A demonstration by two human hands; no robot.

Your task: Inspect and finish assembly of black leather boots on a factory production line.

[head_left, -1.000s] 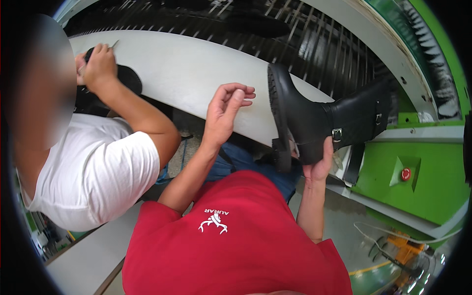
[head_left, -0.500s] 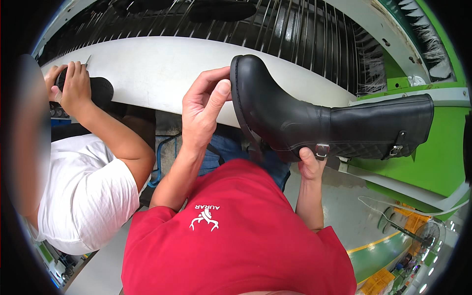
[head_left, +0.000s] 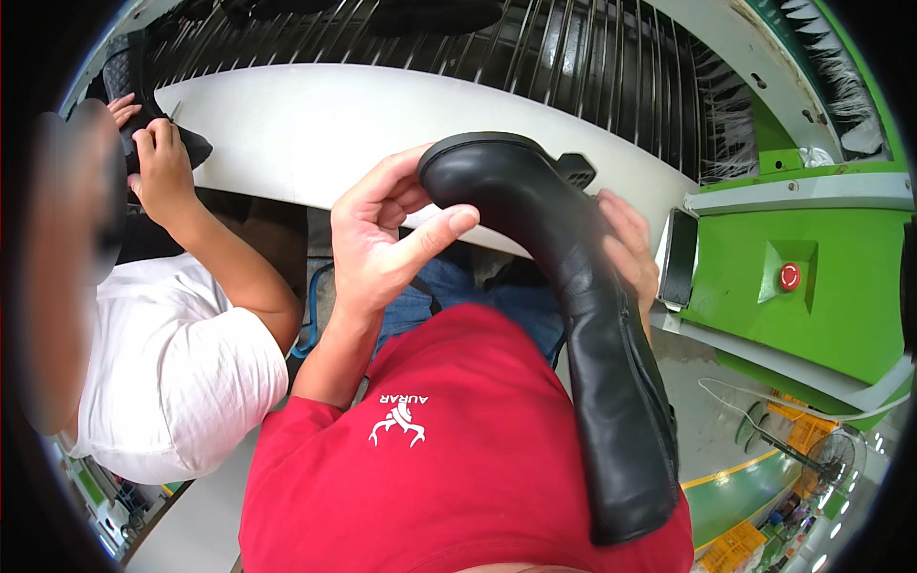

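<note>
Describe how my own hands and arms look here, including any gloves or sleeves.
Both hands, left hand and right hand, are gloveless. The left forearm is bare below a short red sleeve.

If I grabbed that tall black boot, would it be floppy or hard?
The tall black boot would probably be a bit of both. Its shaft might give when squeezed, since it shows shallow wrinkles. Its rounded toe is likely firmer, because it looks smooth and full. It also looks shiny, so it could feel slightly slippery.
</note>
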